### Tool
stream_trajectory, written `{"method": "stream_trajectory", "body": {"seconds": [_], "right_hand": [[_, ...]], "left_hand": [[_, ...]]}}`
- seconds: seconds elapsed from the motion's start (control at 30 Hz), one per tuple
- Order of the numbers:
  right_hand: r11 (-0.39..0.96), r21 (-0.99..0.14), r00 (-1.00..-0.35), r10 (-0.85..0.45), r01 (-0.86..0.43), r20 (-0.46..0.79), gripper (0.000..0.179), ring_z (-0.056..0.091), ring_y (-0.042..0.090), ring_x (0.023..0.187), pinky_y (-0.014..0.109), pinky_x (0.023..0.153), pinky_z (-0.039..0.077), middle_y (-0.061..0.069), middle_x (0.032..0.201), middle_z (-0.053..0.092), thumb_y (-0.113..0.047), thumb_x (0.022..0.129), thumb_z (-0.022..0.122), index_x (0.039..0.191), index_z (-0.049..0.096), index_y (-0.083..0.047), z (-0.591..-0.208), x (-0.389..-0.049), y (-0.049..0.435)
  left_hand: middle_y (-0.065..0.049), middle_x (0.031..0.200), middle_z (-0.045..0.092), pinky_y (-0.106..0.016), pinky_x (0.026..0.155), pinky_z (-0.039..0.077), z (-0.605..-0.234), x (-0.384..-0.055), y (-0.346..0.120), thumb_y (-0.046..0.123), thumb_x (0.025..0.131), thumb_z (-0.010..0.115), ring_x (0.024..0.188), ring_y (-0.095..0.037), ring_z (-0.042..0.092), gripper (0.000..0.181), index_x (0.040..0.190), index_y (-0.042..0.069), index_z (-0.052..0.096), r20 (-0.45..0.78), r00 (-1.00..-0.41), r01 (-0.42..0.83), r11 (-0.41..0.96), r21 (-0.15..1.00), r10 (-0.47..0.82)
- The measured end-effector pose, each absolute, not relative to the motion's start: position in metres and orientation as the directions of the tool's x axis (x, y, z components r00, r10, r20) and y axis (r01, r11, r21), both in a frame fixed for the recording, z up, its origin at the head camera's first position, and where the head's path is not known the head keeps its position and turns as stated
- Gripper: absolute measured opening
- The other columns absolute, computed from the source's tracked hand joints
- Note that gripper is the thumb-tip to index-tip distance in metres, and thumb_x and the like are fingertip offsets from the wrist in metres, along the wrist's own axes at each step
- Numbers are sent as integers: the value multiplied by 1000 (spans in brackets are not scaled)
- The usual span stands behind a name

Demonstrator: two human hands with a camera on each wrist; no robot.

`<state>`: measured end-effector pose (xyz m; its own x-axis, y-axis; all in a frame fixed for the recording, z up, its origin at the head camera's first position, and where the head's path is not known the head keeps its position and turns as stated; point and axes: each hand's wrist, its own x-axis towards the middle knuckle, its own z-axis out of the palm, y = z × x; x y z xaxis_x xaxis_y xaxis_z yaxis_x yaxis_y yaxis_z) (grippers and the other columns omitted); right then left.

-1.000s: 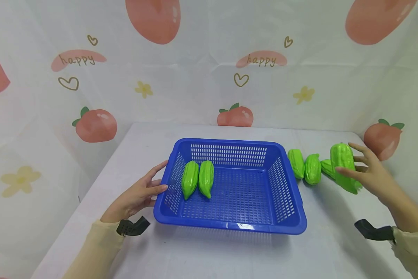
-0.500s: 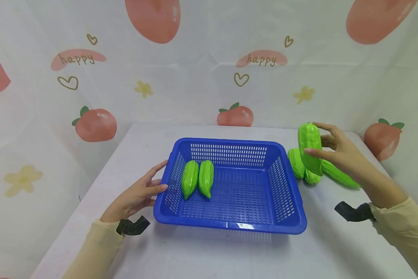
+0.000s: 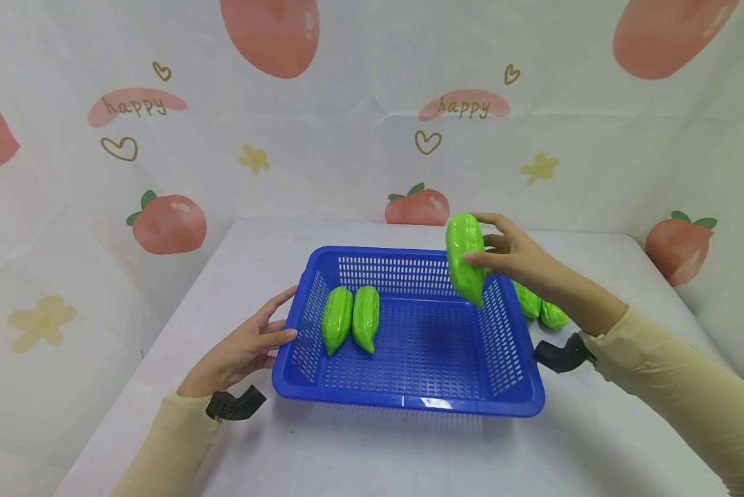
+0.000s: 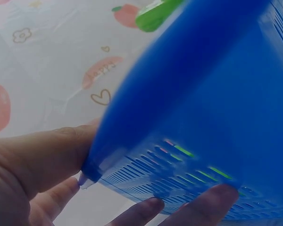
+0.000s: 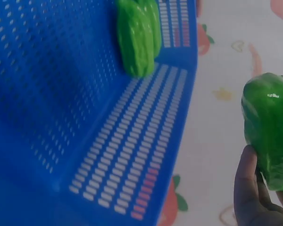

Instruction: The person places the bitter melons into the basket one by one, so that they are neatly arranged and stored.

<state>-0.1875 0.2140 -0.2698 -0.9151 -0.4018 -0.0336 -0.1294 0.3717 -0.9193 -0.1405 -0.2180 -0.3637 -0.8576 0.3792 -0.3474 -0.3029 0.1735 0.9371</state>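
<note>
Since the earlier frame the right hand and its green gourd have moved left, from above the tabletop beyond the basket's right edge to the basket's far right corner. The basket, its two gourds and the left hand stay where they are.

The right hand grips the gourd between thumb and bent fingers, spread about as wide as the gourd is thick. It is held off the tabletop, tapered tip down, and in the head view covers part of the far rim.

The left hand is at the basket's left edge, fingers spread and slightly bent; the left wrist view shows fingertips against the slotted wall under the rim.

Inside the basket, near its left edge, a left gourd and a second gourd lie side by side, tips toward the near edge.

On the tabletop, just beside the basket's right edge, are two loose gourds, partly hidden by rim and forearm. Behind the tabletop's far edge hangs a printed cloth.
</note>
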Motion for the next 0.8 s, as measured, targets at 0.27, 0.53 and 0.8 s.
{"method": "stream_trajectory", "body": {"seconds": [0.27, 0.53, 0.8], "right_hand": [[250, -968, -890, -440, 3, -116, 74, 64, 23, 97, 33, 84, 57, 26, 124, 50, -9, 91, 64, 149, 19, -12, -282, -201, 175], [264, -961, -881, -433, 79, -191, 77, 60, 33, 107, 42, 88, 56, 28, 134, 40, -11, 90, 65, 150, 18, -11, -293, -208, 150], [341, -923, -866, -393, 176, -310, 80, 54, 43, 121, 53, 93, 51, 30, 137, 42, -14, 89, 68, 151, 18, -8, -319, -209, 129]], "left_hand": [[-27, 147, 38, -50, 87, 55, -363, -140, -218, 25, 95, 62, 109, -32, 65, 82, 154, 41, 7, -344, -861, -292, 189, 938, 374], [-26, 148, 37, -50, 87, 55, -363, -139, -217, 24, 95, 62, 109, -33, 65, 81, 153, 43, 9, -350, -861, -303, 181, 936, 370], [-28, 150, 34, -50, 86, 55, -361, -138, -217, 26, 95, 62, 110, -34, 64, 84, 154, 40, 5, -348, -862, -297, 189, 936, 369]]}}
